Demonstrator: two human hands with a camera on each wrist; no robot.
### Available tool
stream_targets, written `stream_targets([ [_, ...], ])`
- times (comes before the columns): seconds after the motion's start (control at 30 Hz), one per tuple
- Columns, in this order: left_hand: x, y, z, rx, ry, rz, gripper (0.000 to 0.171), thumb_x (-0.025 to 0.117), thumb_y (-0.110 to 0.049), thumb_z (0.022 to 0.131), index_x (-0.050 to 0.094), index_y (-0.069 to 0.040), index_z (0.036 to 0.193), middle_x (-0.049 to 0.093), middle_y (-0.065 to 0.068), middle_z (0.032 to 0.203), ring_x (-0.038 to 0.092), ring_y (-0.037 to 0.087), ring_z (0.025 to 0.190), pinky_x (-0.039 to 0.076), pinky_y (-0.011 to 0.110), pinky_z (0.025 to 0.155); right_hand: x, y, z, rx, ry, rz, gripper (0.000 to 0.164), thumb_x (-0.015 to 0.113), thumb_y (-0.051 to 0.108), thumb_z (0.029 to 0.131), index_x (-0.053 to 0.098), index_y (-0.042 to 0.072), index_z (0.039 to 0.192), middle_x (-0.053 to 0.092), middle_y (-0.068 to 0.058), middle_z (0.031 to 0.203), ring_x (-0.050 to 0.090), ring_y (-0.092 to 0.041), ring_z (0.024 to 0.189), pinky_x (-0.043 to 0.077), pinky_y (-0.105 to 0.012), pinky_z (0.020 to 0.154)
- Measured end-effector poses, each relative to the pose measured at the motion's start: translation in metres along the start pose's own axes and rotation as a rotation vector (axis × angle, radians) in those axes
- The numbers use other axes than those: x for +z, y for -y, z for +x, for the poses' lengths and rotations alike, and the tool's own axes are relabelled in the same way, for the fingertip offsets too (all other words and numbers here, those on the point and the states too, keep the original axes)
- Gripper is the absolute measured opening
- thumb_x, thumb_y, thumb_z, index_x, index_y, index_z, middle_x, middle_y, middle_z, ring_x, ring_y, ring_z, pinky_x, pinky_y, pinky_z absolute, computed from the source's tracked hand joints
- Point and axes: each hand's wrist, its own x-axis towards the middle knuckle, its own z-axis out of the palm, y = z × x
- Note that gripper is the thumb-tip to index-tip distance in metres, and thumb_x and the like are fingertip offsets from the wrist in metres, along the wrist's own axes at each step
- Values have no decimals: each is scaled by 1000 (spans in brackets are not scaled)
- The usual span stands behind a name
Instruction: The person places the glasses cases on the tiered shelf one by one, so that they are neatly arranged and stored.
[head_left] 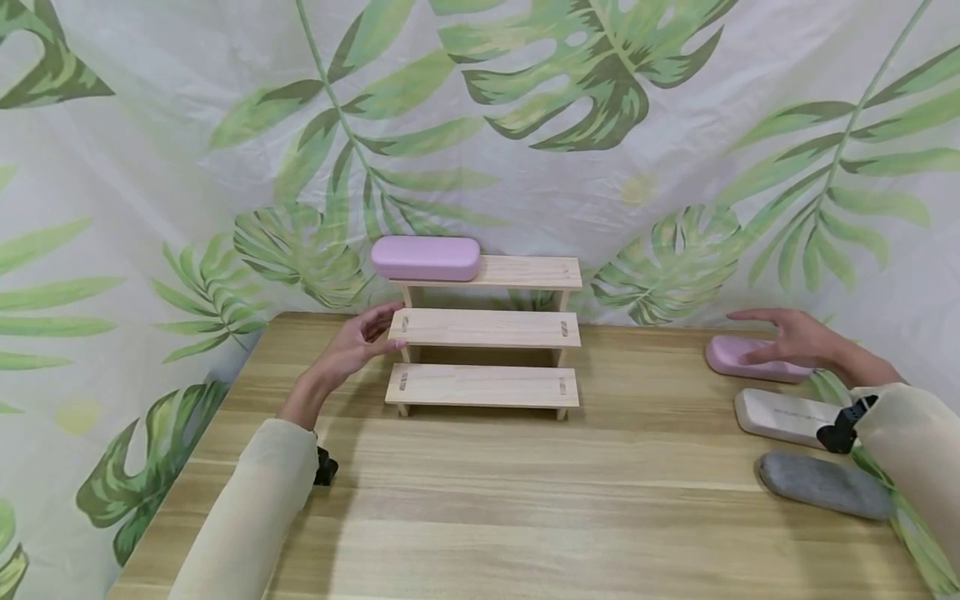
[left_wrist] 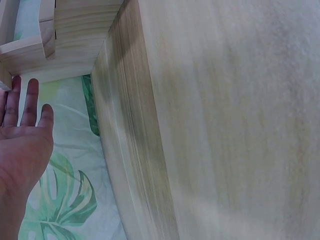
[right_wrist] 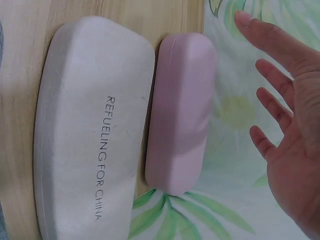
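Note:
In the head view my left hand [head_left: 358,340] is at the left end of a three-tier wooden display stand [head_left: 483,328], thumb and fingertips at the middle tier. The left wrist view shows its fingers [left_wrist: 31,102] rather straight, reaching the stand's wood [left_wrist: 82,37]. My right hand [head_left: 806,340] hovers over a pink glasses case [head_left: 727,356] at the right. Seen from the right wrist, that hand [right_wrist: 295,120] has spread fingers and stays apart from the pink case [right_wrist: 181,115]. Another pink glasses case [head_left: 425,258] rests on the top tier's left half.
In front of the right-hand pink case lie a whitish glasses case [head_left: 787,415] with printed lettering and a grey glasses case [head_left: 825,485]. The wooden table [head_left: 570,500] meets a leaf-patterned cloth [head_left: 540,183] behind the stand.

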Motion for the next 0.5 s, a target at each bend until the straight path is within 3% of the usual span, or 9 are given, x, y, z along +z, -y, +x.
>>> stream_targets([
  [0.4, 0, -2, -1, -10, -16, -6, 77, 80, -26, 97, 41, -19, 163, 36, 12, 169, 30, 35, 158, 24, 54, 131, 3, -25, -9, 64, 12, 16, 80, 91, 28, 85, 54, -3, 149, 50, -41, 147, 52, -61, 129, 50, -71, 96],
  [0.5, 0, -2, -1, -6, -8, -9, 77, 80, -25, 98, 41, -17, 164, 38, 13, 168, 30, 36, 157, 24, 54, 131, 3, -30, -11, 69, 9, -2, 80, 91, 28, 85, 55, -3, 148, 54, -39, 144, 61, -52, 117, 55, -56, 91],
])
